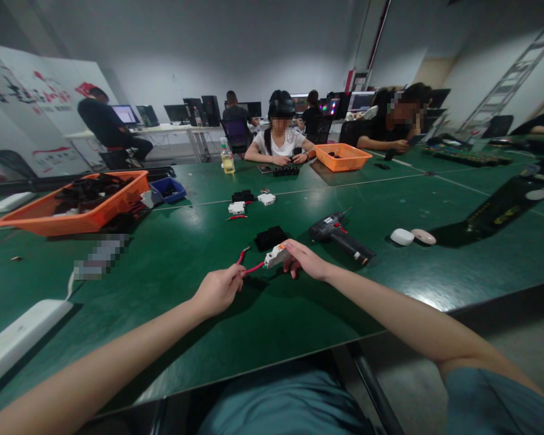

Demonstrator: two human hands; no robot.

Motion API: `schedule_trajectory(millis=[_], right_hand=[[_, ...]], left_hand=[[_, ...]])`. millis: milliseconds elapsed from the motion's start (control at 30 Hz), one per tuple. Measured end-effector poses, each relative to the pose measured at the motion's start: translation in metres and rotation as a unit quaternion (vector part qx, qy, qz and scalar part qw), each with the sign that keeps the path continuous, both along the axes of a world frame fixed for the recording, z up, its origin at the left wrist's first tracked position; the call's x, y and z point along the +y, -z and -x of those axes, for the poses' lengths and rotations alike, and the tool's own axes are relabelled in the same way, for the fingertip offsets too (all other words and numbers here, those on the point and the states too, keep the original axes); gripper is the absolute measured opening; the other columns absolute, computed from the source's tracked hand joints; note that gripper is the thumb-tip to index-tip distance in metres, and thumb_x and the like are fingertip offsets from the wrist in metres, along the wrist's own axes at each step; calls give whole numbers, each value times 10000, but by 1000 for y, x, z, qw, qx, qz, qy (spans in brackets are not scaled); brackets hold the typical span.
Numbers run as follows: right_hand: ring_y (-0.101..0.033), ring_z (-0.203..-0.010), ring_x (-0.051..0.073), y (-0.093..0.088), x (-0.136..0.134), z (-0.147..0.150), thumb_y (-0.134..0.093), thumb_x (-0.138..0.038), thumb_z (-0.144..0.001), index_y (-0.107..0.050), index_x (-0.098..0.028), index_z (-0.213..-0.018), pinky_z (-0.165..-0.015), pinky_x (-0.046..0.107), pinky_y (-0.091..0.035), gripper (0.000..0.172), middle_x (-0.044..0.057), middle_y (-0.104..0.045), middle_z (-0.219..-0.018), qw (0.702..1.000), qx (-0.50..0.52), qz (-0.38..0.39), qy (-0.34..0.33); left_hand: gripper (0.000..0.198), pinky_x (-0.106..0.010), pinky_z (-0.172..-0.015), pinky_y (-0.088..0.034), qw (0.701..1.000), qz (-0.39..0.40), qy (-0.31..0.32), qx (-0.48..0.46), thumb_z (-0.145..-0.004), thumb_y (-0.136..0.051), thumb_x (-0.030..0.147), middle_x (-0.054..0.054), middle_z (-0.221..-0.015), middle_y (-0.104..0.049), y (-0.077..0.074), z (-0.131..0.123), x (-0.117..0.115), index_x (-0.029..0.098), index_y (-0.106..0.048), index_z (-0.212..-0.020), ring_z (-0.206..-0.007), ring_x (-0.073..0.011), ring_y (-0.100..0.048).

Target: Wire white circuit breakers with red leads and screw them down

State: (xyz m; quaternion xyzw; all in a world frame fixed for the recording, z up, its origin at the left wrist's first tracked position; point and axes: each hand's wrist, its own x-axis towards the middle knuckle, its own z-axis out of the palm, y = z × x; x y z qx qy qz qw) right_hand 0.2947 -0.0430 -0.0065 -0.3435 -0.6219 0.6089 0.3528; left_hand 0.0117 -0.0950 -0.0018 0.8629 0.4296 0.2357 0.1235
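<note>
Between my hands, a red wire [254,267] runs into the end of a white circuit breaker [276,256]. My left hand [220,290] pinches the wire, whose bare-tipped end sticks up past the fingers. On the other side my right hand [304,258] is closed round the breaker, its fingers partly hidden behind the body. Just beyond the breaker lies a black block [271,238]. A dark electric screwdriver [342,237] rests to the right of it. Farther off sit two more white breakers [236,208], with a short red wire [237,217] beside them.
Dark parts fill an orange basket [72,225] at the left, with a blue bin [168,190] beside it. A white power strip [25,338] lies near left. Across the table sit a person [281,136], another orange basket [342,158] and a bottle [227,160].
</note>
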Motion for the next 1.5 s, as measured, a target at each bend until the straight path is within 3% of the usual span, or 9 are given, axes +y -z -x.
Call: schedule_trajectory(millis=[833,1500], right_hand=[[-603,-630,125,4,1,3,-498,-633,-928,-537,-207,-1031,-365,170,-455,440,22,-598,-821,1000,-12,4,25],[-516,-513,89,-8,-8,2,-455,-606,-961,-544,-207,-1056,-404,174,-429,419,-33,-552,-683,990,-102,-95,11]], left_hand=[[220,-240,-642,-451,999,44,20,20,-1016,-324,294,5,-773,-658,-1,1,0,206,-524,-1043,-671,-130,-618],[199,-232,-617,-454,999,42,26,12,-997,-352,281,3,-770,-659,-1,0,1,204,-533,-1032,-656,-127,-622]])
